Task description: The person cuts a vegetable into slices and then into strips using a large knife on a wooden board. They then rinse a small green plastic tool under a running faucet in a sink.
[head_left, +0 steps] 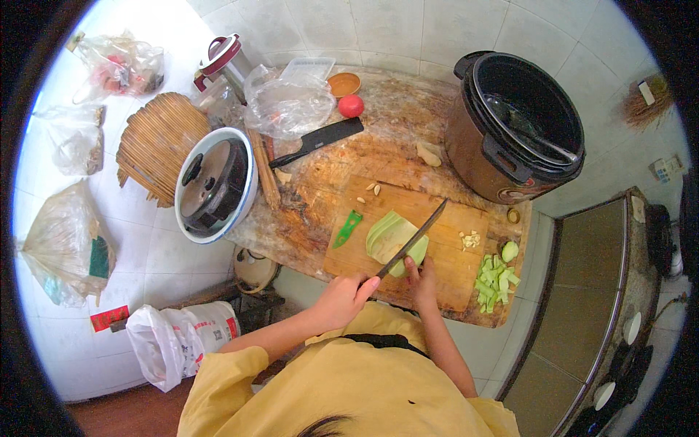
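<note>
My left hand is closed round the handle of a long dark-bladed knife, its blade slanting up to the right across a pale green vegetable. The vegetable lies on a wooden cutting board, with thin slices overlapping on its left side. At the near right edge of the vegetable, my right hand grips it, thumb and fingers close to the blade. A green peeler rests on the left of the board. Garlic cloves lie behind it, and chopped garlic sits at the right.
Green peelings are heaped at the table's right corner. A large cooker pot stands back right, near ginger. Farther left are a black cleaver, a red round item, a plastic bag and a basin holding a lid.
</note>
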Tool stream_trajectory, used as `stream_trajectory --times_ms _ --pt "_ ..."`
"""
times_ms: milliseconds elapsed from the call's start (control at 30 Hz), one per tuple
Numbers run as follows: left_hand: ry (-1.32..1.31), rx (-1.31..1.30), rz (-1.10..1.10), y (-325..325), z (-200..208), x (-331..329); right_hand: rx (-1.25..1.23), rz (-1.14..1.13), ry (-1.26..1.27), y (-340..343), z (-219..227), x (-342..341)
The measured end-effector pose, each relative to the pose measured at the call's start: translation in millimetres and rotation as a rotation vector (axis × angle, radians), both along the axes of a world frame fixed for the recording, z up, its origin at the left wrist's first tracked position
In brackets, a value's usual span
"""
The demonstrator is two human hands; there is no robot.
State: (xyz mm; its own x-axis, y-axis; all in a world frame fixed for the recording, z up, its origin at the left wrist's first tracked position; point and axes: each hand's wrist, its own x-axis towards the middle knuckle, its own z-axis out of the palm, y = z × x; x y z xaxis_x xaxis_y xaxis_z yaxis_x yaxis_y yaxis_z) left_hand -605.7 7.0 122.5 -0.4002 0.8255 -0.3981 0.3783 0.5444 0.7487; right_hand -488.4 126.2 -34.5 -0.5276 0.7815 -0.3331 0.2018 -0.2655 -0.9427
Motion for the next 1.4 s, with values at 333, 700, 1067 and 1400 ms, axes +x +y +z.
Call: stream_trajectory --times_ms 333,700,1067,1400 --pt "-0.124 -0.320 -0.014 -21.2 19.4 -3.5 0.135 0.025 -0.109 -1.9 -4.6 0.4" --pt "-0.144 -0.262 -0.053 -7.4 9.5 -11.0 0.153 0.009 -0.100 -2.2 -20.4 -2.9" --pt "-0.040 -0.223 -0.091 18.5 -26.7 -7.8 0.396 0.031 -0.196 -2.5 -11.2 -2.9" --pt "0.127 -0.090 -0.057 21.8 -81.6 15.1 0.215 0.107 -0.136 -3.3 3.7 5.5"
